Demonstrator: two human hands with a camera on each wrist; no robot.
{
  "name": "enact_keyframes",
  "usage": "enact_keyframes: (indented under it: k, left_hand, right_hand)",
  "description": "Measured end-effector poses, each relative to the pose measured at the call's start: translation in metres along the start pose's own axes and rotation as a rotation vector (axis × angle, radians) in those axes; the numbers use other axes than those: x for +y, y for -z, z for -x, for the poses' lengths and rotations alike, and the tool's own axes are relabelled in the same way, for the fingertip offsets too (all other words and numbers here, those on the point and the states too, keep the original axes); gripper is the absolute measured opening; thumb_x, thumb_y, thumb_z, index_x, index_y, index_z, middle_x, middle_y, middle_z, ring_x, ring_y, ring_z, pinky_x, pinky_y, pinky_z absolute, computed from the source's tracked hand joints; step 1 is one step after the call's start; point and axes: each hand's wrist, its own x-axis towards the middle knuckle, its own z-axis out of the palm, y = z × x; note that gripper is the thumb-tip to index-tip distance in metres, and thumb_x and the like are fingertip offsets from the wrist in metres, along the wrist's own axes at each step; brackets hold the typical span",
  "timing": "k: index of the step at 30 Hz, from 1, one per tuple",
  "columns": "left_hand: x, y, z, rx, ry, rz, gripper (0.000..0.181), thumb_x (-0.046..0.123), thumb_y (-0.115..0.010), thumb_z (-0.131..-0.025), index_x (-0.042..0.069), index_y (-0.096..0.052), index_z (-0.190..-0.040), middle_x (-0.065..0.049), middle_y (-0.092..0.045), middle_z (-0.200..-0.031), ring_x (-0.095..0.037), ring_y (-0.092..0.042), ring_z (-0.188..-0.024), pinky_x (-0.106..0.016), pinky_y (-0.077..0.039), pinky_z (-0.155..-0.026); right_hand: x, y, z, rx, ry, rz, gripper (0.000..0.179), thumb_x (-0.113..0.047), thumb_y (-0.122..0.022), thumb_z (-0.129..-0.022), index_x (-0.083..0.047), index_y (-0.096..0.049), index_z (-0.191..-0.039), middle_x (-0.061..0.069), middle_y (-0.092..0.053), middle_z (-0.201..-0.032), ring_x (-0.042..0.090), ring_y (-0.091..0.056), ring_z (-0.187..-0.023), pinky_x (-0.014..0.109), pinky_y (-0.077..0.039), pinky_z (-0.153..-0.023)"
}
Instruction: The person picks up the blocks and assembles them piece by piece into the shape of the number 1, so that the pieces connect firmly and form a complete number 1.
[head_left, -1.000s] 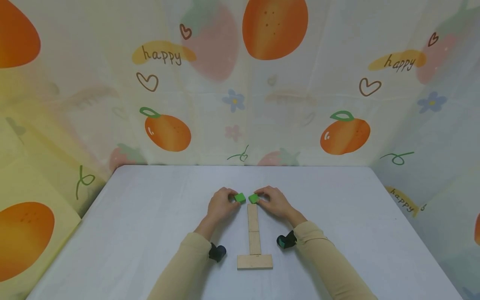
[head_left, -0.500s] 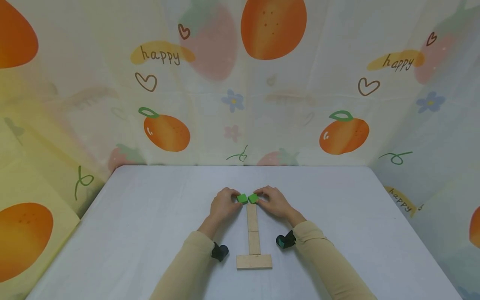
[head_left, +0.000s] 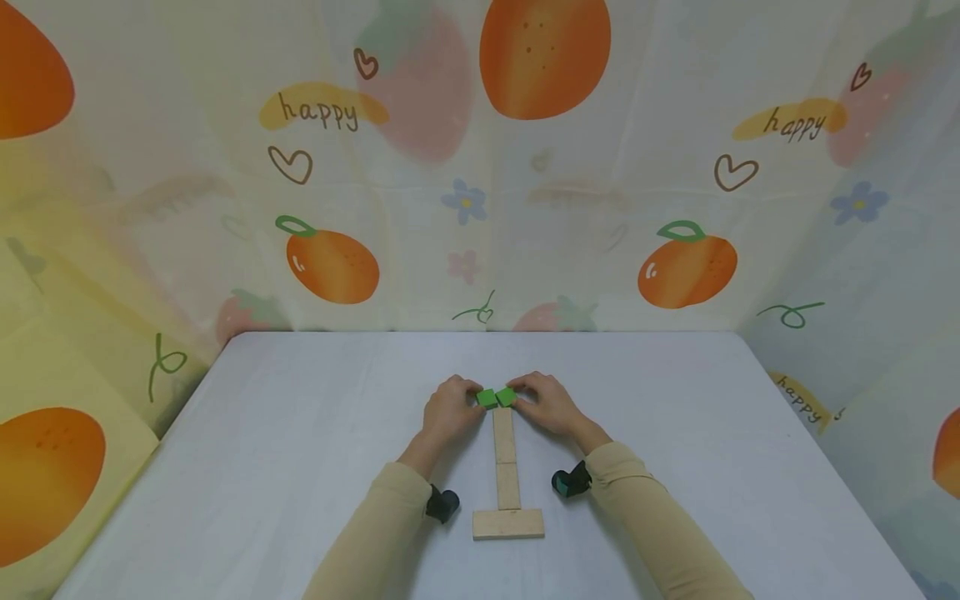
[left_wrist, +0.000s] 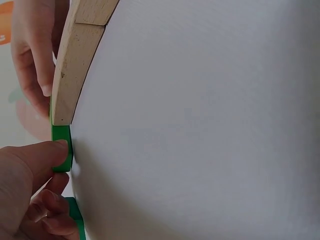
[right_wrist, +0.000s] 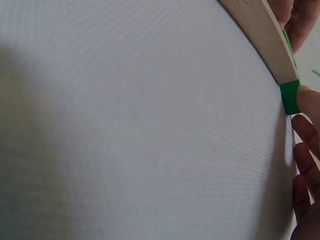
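Observation:
My left hand (head_left: 450, 408) pinches a small green block (head_left: 487, 399) between thumb and fingers. A second green block (head_left: 506, 397) is pinched by my right hand (head_left: 551, 404). The two blocks are angled and appear to meet at the far end of a wooden block (head_left: 505, 435). In line behind it lies another wooden block (head_left: 507, 486), and a third wooden block (head_left: 508, 524) lies crosswise at the near end. The left wrist view shows one more green piece (left_wrist: 75, 207) beside my left hand's lower fingers, mostly hidden; whether they hold it I cannot tell.
A white-covered table (head_left: 300, 433) lies under everything. Behind it hangs a printed cloth (head_left: 480, 250) with fruit drawings, and more cloth stands at both sides. A dark wrist camera (head_left: 443, 504) sits on the left wrist, another camera (head_left: 572, 480) on the right.
My left hand has moved right with its green block, closing the gap to the other block. The right hand has hardly moved. The wooden blocks lie as before.

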Motion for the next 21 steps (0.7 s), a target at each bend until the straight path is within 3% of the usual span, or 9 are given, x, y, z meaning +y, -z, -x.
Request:
enact_keyframes:
  k: [21]
  left_hand:
    - [0.0011, 0.0016, 0.0029, -0.008, -0.031, -0.007, 0.027, 0.016, -0.072, -0.076, 0.011, -0.070, -0.103, -0.003, -0.061, -0.094, -0.019, -0.059, -0.087, -0.034, -0.048, -0.069]
  right_hand:
    - [-0.0019, 0.0007, 0.0001, 0.000, 0.010, 0.005, 0.028, -0.017, -0.066, -0.084, -0.006, -0.064, -0.109, 0.008, -0.065, -0.105, 0.024, -0.058, -0.100, 0.043, -0.041, -0.087]
